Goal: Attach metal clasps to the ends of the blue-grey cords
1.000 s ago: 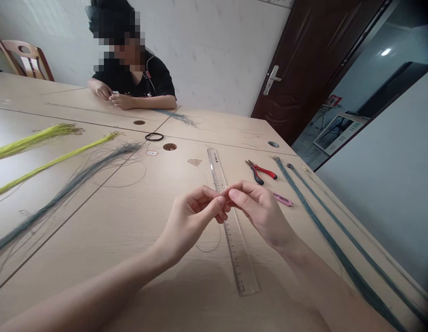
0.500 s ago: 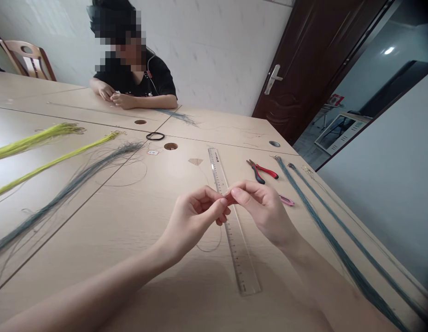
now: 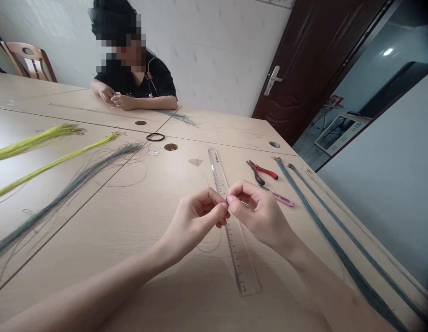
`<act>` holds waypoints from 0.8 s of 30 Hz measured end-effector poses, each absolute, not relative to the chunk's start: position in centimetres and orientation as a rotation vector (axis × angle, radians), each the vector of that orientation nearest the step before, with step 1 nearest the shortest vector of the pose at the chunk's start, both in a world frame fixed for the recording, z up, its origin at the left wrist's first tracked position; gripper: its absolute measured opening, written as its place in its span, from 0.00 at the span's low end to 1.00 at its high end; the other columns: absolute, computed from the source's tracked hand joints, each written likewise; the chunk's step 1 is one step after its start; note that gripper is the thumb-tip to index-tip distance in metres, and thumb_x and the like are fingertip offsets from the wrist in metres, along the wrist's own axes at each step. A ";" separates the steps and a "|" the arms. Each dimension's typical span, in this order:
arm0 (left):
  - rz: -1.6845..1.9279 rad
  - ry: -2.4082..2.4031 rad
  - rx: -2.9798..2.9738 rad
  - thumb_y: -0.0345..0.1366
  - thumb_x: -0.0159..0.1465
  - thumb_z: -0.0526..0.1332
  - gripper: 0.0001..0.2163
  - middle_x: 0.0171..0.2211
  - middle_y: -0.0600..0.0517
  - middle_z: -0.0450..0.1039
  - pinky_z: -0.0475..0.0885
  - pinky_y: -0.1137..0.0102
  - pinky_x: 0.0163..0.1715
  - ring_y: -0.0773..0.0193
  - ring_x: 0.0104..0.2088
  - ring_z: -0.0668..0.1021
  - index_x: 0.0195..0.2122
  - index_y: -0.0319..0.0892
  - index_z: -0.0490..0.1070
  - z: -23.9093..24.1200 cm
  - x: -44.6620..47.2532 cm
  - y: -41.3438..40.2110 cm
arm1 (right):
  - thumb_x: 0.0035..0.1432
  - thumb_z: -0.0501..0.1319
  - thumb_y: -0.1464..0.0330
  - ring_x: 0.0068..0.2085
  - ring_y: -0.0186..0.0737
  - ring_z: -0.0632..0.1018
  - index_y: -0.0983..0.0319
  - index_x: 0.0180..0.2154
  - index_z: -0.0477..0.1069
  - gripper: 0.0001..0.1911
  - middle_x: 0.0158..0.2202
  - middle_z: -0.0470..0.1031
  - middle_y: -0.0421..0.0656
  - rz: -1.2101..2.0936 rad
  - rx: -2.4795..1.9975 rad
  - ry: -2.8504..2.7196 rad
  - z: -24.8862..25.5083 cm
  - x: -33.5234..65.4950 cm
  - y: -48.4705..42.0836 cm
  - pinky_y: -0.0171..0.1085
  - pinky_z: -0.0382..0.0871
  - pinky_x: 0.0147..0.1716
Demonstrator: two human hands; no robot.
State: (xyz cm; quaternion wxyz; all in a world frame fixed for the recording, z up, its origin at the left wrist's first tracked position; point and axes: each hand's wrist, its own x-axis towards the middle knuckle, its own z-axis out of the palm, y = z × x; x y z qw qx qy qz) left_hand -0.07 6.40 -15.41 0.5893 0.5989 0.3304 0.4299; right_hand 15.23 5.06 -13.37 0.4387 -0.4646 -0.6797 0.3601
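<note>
Left hand [image 3: 196, 217] and right hand [image 3: 260, 213] meet fingertip to fingertip, raised just above the desk [image 3: 137, 221]. Each grip is closed, thumb and forefinger pinched on a thin thread [image 3: 209, 250]. Its slack loops down onto the desk below the left hand. The pinched end is too small to make out, possibly a small fitting.

Under the hands lies a clear ruler [image 3: 238, 258], its middle covered by the right hand. Just beyond are red-handled pliers [image 3: 262, 171] and a pink knife [image 3: 282, 198], the knife partly hidden by the fingers. Along the right edge run long blue-grey strands [image 3: 341, 258]. To the left are yellow-green bundles [image 3: 44, 138] and a loose grey bundle [image 3: 72, 185]. A black hair band [image 3: 155, 137] sits near a round hole [image 3: 170, 147].

Another person [image 3: 144, 83] sits on the far side, hands together on the desk. The desk is pale wood in joined sections. White wall, dark brown door [image 3: 303, 69], wooden chair [image 3: 29, 62].
</note>
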 end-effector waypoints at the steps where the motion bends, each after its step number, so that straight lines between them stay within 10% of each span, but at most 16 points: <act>1: 1.003 0.774 1.394 0.34 0.60 0.59 0.07 0.21 0.55 0.70 0.67 0.75 0.26 0.70 0.24 0.72 0.26 0.38 0.67 -15.4 -0.1 6.4 | 0.59 0.55 0.71 0.31 0.34 0.73 0.61 0.28 0.65 0.07 0.26 0.70 0.38 0.904 -1.156 -1.684 -13.3 15.3 5.1 0.35 0.65 0.32; 24: 0.447 0.781 1.895 0.33 0.58 0.56 0.05 0.23 0.55 0.70 0.63 0.75 0.23 0.69 0.24 0.69 0.26 0.40 0.68 -16.3 -0.2 6.9 | 0.53 0.61 0.69 0.29 0.32 0.71 0.64 0.25 0.70 0.07 0.28 0.68 0.40 1.087 -0.885 -0.947 -11.5 19.2 7.3 0.36 0.70 0.31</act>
